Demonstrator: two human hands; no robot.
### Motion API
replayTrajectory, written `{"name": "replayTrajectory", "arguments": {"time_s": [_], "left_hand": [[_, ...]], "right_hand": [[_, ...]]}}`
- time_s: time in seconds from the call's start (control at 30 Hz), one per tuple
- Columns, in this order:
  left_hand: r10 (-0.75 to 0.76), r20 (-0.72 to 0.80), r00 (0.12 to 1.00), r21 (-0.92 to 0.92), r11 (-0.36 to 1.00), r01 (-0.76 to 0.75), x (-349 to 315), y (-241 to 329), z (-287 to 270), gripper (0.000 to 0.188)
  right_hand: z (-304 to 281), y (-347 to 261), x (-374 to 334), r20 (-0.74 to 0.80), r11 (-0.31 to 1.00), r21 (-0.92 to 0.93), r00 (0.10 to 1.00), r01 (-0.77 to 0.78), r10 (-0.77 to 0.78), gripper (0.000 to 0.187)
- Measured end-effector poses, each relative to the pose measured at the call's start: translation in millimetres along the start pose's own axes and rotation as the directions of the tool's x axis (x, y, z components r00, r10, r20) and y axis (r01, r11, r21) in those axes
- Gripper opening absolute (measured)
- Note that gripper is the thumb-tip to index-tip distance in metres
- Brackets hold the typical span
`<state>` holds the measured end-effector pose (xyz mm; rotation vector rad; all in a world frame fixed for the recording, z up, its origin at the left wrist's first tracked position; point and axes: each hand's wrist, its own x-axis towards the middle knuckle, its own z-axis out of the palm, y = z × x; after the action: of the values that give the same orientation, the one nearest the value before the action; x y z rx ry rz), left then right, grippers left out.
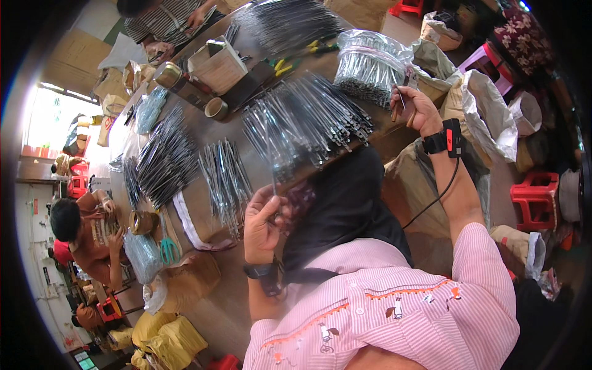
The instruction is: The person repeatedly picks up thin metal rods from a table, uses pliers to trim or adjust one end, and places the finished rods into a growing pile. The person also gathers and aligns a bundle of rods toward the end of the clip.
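Note:
My left hand (266, 221) is closed, fingertips pinching a thin metal strip (275, 184) that points up toward the table edge. Just beyond it, a broad row of shiny metal strips (302, 120) lies side by side on the table, ends toward me. A smaller pile of strips (225, 182) is to the left. My right hand (419, 112) is raised off the table's right edge, closed around a small slim tool (394, 113) with brownish handles. Its exact kind is unclear. Near that hand stands a clear plastic bag (372, 66) packed with strips.
On the table are a darker strip pile (165, 157), a flask (172, 77), a cup (216, 109), an open box (217, 66), yellow-handled pliers (282, 66) and teal scissors (168, 250). Sacks (487, 114) and a red stool (535, 198) stand right. Two people work across and left.

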<state>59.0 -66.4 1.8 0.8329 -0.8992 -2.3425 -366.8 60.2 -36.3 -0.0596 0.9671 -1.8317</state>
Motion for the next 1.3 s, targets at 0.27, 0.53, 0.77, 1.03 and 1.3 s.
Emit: {"name": "replayTrajectory", "arguments": {"time_s": [0.27,0.53,0.77,1.03,1.3], "left_hand": [[-0.088,-0.012,0.996,-0.010,0.996,0.088,-1,-9,4,0.015],[-0.130,0.092,0.987,0.078,0.989,0.123,6,-26,36,0.025],[-0.175,0.144,0.974,0.065,0.984,0.167,4,-34,45,0.020],[-0.087,0.186,0.979,0.124,0.990,0.065,2,-40,61,0.018],[0.048,0.185,0.982,0.150,0.986,-0.076,4,-39,68,0.014]], "right_hand": [[18,38,-49,0.110,0.995,0.088,0.993,-0.048,0.039,0.012],[46,47,-69,-0.095,0.990,0.116,0.993,0.080,-0.070,0.013],[80,69,-104,0.105,0.997,-0.054,0.993,-0.054,0.060,0.015],[120,94,-138,0.173,0.892,-0.390,0.970,0.228,-0.172,0.024],[121,119,-143,0.270,0.831,-0.454,0.939,0.321,-0.215,0.017]]}}
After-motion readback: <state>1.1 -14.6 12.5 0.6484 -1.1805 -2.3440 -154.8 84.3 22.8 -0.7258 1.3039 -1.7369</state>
